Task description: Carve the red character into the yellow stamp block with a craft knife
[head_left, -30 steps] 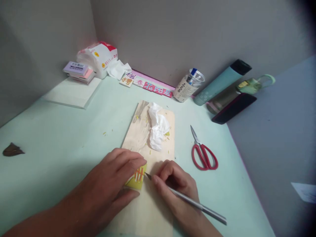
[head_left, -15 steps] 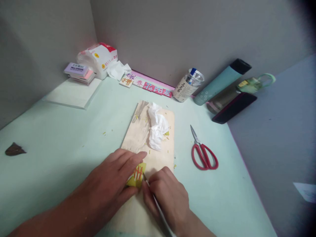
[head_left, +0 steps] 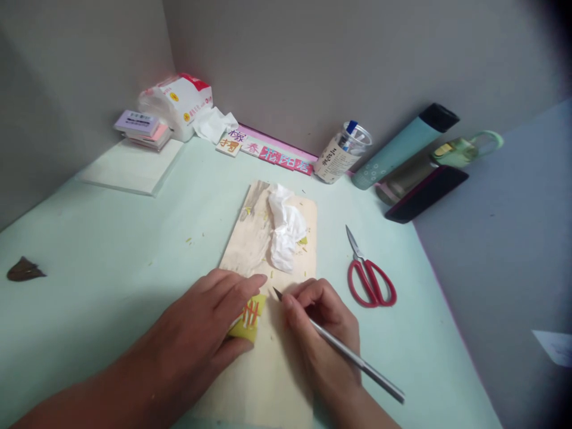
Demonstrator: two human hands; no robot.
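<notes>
My left hand [head_left: 218, 319] is closed around the sides of a small yellow-green carving block [head_left: 246, 330], gripping it between thumb and fingers. Orange-red strokes and pale cut areas show on the block's top; part of it is hidden under my fingers. In my right hand [head_left: 328, 330] is a craft knife [head_left: 357, 359] with a silver handle, held like a pen. Its dark blade tip points up and left, apart from the block. Both hands are over a wooden board [head_left: 286, 381]. Crumpled tissue [head_left: 286, 232] lies on the board's far half, with yellow-green shavings around it.
Red-handled scissors [head_left: 370, 280] lie right of the board. Along the back are a tissue pack [head_left: 179, 104], carved character blocks [head_left: 272, 157], a pen cup [head_left: 339, 155], a teal bottle [head_left: 404, 146], a green-lidded bottle [head_left: 402, 179] and a black phone-like slab [head_left: 426, 195].
My right hand has lifted the craft knife off the block's right edge and moved right and slightly up, the handle swinging toward the right. My left hand keeps its hold on the block.
</notes>
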